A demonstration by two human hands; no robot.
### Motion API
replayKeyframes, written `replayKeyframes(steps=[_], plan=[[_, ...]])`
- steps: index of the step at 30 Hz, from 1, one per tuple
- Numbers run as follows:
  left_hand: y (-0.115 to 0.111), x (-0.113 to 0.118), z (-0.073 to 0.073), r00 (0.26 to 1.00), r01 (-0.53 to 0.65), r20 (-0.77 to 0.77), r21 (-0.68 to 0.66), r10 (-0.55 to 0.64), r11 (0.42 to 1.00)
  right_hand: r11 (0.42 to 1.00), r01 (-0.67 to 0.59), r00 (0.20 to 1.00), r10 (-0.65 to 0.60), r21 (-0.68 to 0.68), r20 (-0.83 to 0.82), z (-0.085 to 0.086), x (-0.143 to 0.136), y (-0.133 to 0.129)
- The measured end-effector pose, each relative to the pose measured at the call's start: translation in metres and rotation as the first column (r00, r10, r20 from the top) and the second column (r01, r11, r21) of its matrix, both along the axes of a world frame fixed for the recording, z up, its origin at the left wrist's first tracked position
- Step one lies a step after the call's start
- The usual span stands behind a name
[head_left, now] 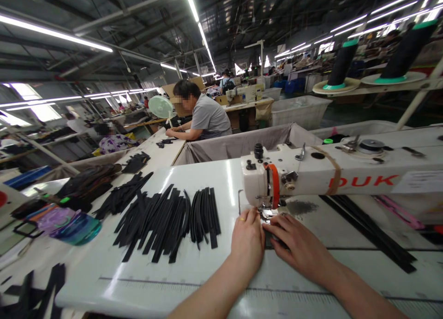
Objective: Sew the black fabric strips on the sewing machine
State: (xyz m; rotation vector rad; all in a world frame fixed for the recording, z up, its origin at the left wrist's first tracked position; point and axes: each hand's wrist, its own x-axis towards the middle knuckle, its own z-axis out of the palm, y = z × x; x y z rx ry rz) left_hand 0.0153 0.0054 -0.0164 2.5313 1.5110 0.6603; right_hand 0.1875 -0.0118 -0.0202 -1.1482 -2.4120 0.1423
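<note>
At the centre right of the frame, a white-painted metal sewing machine (311, 169) was seen, its long smooth arm marked "DUK" in red capitals and its head fitted with a curved orange guard (275, 185). Just below that head, beside the shiny metal presser foot (268, 214), both bare hands were placed. The left hand (247, 240) was laid palm down with its fingers held together, a yellow ring (242, 219) worn on one of them. The right hand (299, 245) was loosely curved, its fingers bent and slightly parted. Between the hands, below the foot, a small flat dark piece (271, 240) was partly covered by the right fingers; whether it was gripped or only pressed could not be told, nor could its material.

Left of centre, narrow matte black strips (162, 222) were spread in overlapping, fanned rows on a glossy pale tabletop (194, 175), printed along the lower part of the frame with fine ruler markings (166, 283). More long, flat black strips (370, 232) were laid slantwise at the lower right. At the left, a rounded teal cup (85, 227) was topped with crumpled purple material. At the upper right, tapered cones of black thread (341, 65) were stood on pale discs.
</note>
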Motion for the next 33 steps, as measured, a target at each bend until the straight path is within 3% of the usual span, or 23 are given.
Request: replayKeyframes(steps=[10, 16, 20, 26, 33], plan=[[-0.002, 0.002, -0.001, 1.000, 0.016, -0.016, -0.005, -0.016, 1.000, 1.000, 0.006, 1.000, -0.006, 0.023, -0.012, 0.001, -0.001, -0.001], [0.019, -0.008, 0.003, 0.982, -0.102, 0.160, -0.002, 0.101, 0.995, 0.996, 0.007, 1.000, -0.005, 0.087, -0.029, 0.001, 0.000, -0.001], [0.030, -0.017, 0.004, 0.998, -0.037, 0.044, -0.017, 0.038, 0.999, 0.995, 0.008, 0.999, -0.005, 0.102, -0.037, -0.002, 0.002, 0.001], [0.030, -0.038, 0.010, 0.949, -0.294, 0.122, 0.003, 0.292, 0.956, 0.995, 0.016, 0.999, -0.011, 0.093, -0.049, -0.004, 0.003, 0.001], [0.039, -0.042, 0.015, 0.865, -0.433, 0.179, -0.210, 0.469, 0.877, 0.995, 0.006, 0.997, 0.002, 0.104, -0.081, -0.003, 0.004, 0.002]])
